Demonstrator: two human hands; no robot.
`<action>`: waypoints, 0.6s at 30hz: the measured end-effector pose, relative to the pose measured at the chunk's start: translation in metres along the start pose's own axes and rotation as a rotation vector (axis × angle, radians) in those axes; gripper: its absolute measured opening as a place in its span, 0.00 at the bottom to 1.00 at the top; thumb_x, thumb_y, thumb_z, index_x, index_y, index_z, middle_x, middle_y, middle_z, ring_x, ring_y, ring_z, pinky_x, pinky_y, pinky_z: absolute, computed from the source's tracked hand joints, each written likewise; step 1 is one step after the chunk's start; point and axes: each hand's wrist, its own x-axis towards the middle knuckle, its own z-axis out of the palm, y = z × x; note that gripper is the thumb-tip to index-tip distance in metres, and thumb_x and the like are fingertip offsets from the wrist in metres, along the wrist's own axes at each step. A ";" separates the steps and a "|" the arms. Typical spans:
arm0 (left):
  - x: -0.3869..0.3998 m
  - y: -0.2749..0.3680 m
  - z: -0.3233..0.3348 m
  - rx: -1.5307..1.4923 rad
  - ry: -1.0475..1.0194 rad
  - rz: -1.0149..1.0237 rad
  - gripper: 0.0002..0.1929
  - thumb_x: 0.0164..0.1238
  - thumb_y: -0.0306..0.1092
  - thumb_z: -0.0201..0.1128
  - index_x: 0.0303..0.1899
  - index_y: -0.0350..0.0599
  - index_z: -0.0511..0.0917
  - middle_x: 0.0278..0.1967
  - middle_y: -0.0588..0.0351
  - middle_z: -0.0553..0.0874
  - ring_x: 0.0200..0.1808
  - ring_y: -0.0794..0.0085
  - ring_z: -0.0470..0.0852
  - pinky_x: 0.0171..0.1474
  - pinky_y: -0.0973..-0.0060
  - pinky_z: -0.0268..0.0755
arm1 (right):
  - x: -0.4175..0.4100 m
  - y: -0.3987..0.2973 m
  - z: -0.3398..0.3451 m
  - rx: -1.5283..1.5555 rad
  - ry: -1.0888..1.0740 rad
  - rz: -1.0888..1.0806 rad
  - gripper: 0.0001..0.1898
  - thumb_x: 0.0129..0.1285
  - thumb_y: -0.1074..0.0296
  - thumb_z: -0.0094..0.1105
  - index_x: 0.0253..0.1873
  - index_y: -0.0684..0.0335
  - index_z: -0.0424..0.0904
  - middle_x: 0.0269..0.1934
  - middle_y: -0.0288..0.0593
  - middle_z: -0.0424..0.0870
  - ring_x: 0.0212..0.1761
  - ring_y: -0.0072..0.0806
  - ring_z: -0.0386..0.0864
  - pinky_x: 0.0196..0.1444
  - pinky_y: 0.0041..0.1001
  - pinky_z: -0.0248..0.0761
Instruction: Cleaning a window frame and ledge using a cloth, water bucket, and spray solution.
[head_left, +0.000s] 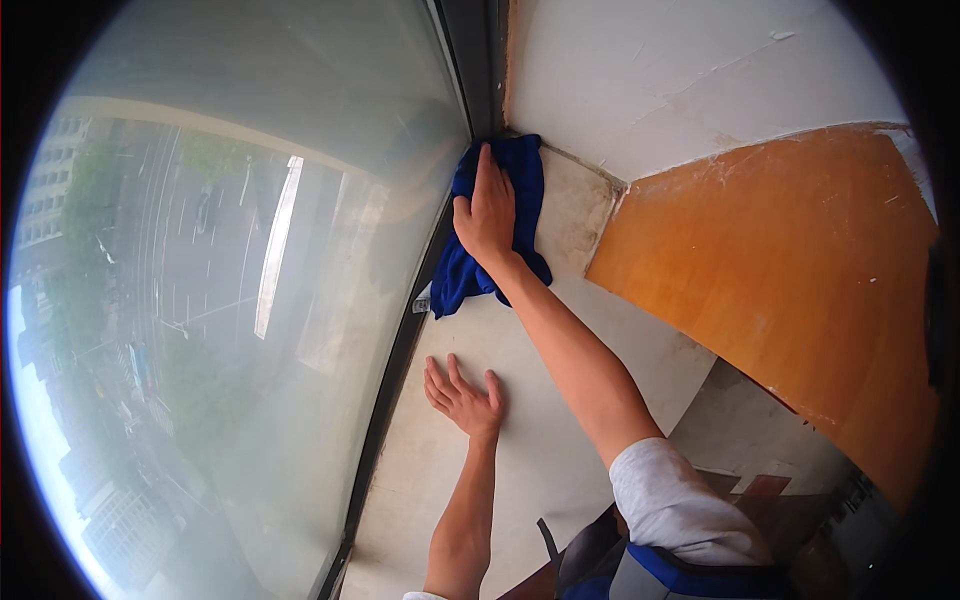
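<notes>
My right hand (489, 217) lies flat on a crumpled blue cloth (529, 202), pressing it into the corner where the window frame meets the wall. Its fingers are straight and the thumb rests on the cloth's left part. Beneath the cloth is a pale window sill (592, 345) with stained patches. Closer to me, my left hand (465, 401) is spread on the sill, fingers apart and holding nothing. The cloth's left edge touches the dark window frame (405, 330). Beside its lower left corner a small pale label (422, 301) shows on the frame.
A large glass pane (360, 285) rises at my left, with a street far below. Scuffed white wall (675, 67) stands ahead; an orange-brown wood panel (757, 255) bounds the sill at the right. Past the sill's right edge, lower floor (739, 420) shows.
</notes>
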 end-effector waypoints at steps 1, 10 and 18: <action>0.001 0.000 0.001 0.000 0.010 0.003 0.35 0.68 0.49 0.59 0.73 0.44 0.63 0.76 0.40 0.59 0.77 0.44 0.55 0.76 0.49 0.45 | 0.000 -0.003 0.002 -0.008 0.078 0.002 0.40 0.56 0.78 0.55 0.76 0.76 0.54 0.67 0.67 0.72 0.70 0.53 0.71 0.74 0.42 0.61; -0.002 -0.001 -0.003 0.004 -0.015 -0.004 0.35 0.69 0.48 0.58 0.74 0.43 0.62 0.77 0.40 0.57 0.78 0.44 0.53 0.77 0.48 0.44 | 0.002 -0.006 -0.008 -0.015 0.064 -0.030 0.40 0.54 0.81 0.56 0.75 0.70 0.58 0.64 0.63 0.76 0.64 0.52 0.76 0.68 0.41 0.67; -0.002 -0.012 -0.002 0.030 0.009 -0.009 0.36 0.67 0.48 0.61 0.73 0.44 0.63 0.77 0.41 0.59 0.77 0.45 0.55 0.77 0.49 0.45 | 0.011 -0.024 -0.010 1.215 0.443 1.026 0.30 0.69 0.75 0.52 0.75 0.69 0.61 0.74 0.49 0.67 0.73 0.37 0.68 0.76 0.33 0.58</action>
